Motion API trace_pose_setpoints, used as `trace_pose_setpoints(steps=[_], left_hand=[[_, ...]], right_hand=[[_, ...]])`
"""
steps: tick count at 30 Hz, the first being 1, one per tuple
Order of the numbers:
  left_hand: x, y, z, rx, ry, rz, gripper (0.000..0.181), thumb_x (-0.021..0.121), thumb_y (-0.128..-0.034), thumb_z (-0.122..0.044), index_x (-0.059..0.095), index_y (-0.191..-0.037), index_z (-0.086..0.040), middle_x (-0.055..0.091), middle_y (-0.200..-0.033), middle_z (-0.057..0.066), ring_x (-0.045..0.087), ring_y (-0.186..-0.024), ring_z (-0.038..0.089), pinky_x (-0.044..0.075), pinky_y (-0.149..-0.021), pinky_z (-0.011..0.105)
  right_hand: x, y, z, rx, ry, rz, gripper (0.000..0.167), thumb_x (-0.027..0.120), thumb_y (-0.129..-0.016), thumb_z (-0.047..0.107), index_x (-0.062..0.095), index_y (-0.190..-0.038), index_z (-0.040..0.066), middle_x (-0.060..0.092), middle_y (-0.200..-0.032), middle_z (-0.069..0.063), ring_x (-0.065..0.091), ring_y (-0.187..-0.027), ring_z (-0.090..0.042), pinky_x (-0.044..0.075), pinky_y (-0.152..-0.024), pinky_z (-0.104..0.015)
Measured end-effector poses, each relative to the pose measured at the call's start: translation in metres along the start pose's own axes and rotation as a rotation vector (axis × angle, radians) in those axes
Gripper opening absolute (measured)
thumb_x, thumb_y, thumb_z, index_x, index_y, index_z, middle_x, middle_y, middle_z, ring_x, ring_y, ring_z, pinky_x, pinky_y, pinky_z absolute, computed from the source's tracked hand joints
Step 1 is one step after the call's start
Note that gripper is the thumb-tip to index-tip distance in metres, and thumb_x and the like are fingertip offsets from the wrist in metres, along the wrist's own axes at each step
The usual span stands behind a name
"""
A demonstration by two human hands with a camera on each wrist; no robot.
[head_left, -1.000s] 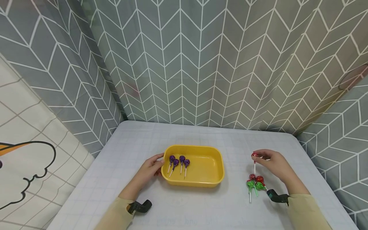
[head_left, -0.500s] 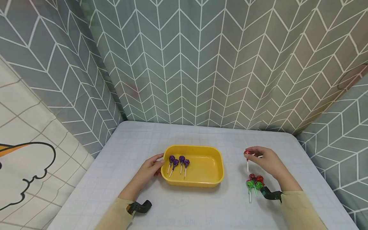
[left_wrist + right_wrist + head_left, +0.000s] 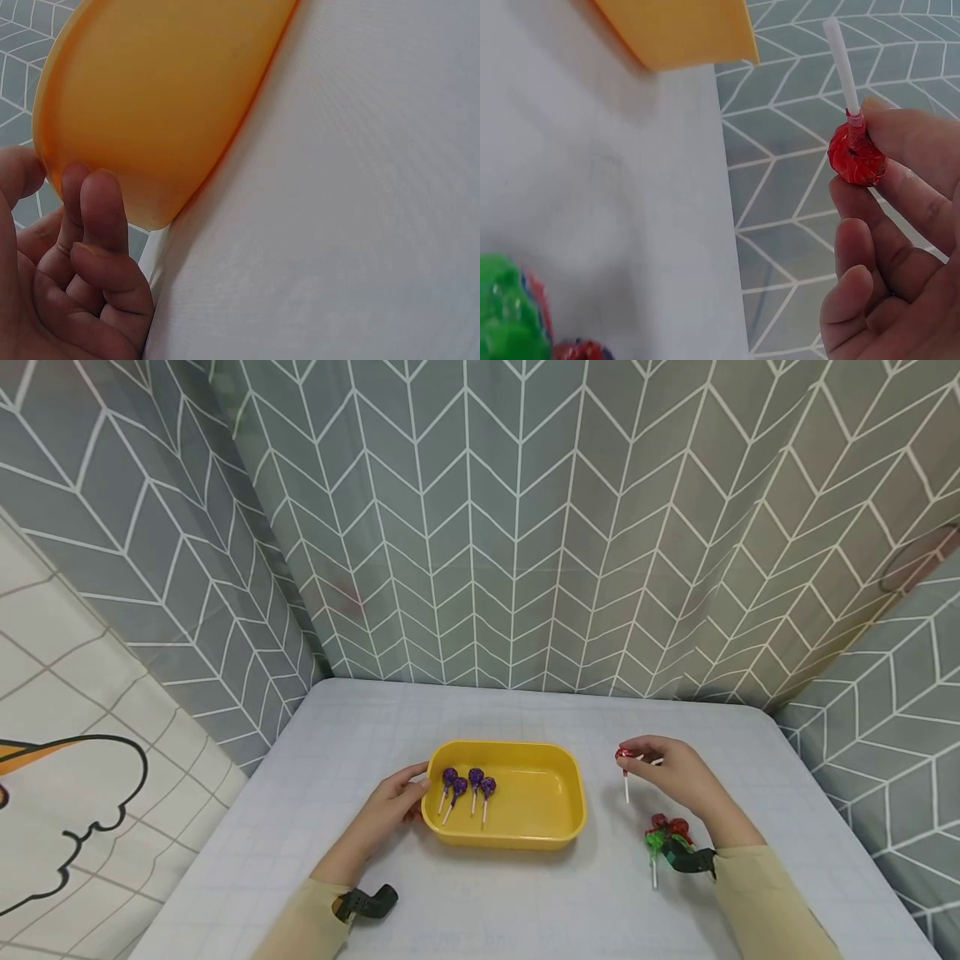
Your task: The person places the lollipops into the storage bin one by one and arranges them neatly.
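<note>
My right hand [image 3: 670,768] pinches a red-wrapped lollipop [image 3: 858,155] by its head between thumb and fingers, above the table to the right of the tray. In the head view its white stick points down. A yellow tray [image 3: 532,839] stands mid-table, with several purple lollipops [image 3: 459,786] lying in its left half. My left hand [image 3: 390,803] grips the tray's left end, thumb at the rim; the left wrist view shows fingers [image 3: 103,206] against the underside of its wall.
Red lollipops [image 3: 678,827] and a green lollipop [image 3: 655,841] lie in a cluster under my right wrist, partly hidden by the black wrist camera [image 3: 688,858]. A white cloth covers the table [image 3: 487,902]. Grey patterned curtains [image 3: 525,527] hang behind it.
My right hand has moved left and slightly away from me with the red lollipop, from above the cluster toward the tray. My left hand and the tray have stayed in place.
</note>
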State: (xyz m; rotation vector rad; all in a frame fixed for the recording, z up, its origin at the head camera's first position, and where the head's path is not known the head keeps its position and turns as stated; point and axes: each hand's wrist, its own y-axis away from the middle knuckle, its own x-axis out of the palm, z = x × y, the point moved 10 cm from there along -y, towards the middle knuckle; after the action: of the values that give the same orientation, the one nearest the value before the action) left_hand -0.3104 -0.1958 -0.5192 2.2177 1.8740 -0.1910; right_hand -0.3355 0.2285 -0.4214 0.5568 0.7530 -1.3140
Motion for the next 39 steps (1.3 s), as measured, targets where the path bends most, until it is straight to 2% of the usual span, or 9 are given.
trace_pose_setpoints(steps=[18, 30, 39], left_hand=[[-0.001, 0.001, 0.002, 0.006, -0.009, -0.008, 0.049, 0.058, -0.0995, -0.041, 0.051, -0.143, -0.021, 0.067, -0.085, 0.01, 0.059, -0.07, 0.025, 0.049, -0.061, 0.032], [-0.001, 0.002, 0.0, 0.001, -0.005, -0.01, 0.049, 0.058, -0.0995, -0.041, 0.051, -0.144, -0.02, 0.067, -0.087, 0.01, 0.059, -0.071, 0.026, 0.05, -0.062, 0.032], [0.0, 0.001, -0.001, 0.014, 0.001, 0.001, 0.049, 0.058, -0.0998, -0.041, 0.051, -0.143, -0.02, 0.067, -0.085, 0.01, 0.059, -0.071, 0.026, 0.05, -0.062, 0.033]], right_hand=[[0.016, -0.012, 0.021, -0.015, -0.015, 0.029, 0.055, 0.07, -0.084, 0.06, 0.071, -0.117, 0.015, 0.069, -0.096, 0.004, 0.059, -0.096, -0.023, 0.052, -0.08, -0.039], [0.03, -0.017, 0.037, -0.06, -0.062, 0.042, 0.042, 0.074, -0.086, 0.049, 0.072, -0.112, 0.017, 0.069, -0.088, 0.006, 0.059, -0.091, -0.022, 0.049, -0.075, -0.037], [0.037, -0.02, 0.046, -0.091, -0.07, 0.049, 0.036, 0.075, -0.087, 0.042, 0.072, -0.113, 0.017, 0.069, -0.091, 0.007, 0.059, -0.09, -0.019, 0.051, -0.075, -0.035]])
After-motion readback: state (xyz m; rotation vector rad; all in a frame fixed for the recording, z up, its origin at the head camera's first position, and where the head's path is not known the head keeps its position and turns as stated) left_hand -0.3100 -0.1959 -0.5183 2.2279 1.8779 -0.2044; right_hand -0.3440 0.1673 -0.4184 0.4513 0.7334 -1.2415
